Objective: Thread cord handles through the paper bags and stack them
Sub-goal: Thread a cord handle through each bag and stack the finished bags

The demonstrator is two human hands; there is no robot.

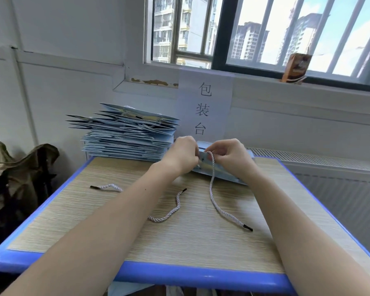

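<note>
A flat light-blue paper bag lies at the far middle of the table, its top edge lifted between my hands. My left hand pinches that edge. My right hand grips a white twisted cord at the bag's edge; the cord trails toward me and ends in a black tip. A second loose cord lies under my left forearm, its far end showing on the left. A tall stack of flat blue bags with cords stands at the far left.
The table has a wood-grain top and a blue rim. A paper sign hangs on the wall behind. Olive cloth is piled left of the table. A small carton stands on the window sill, and a radiator runs along the right.
</note>
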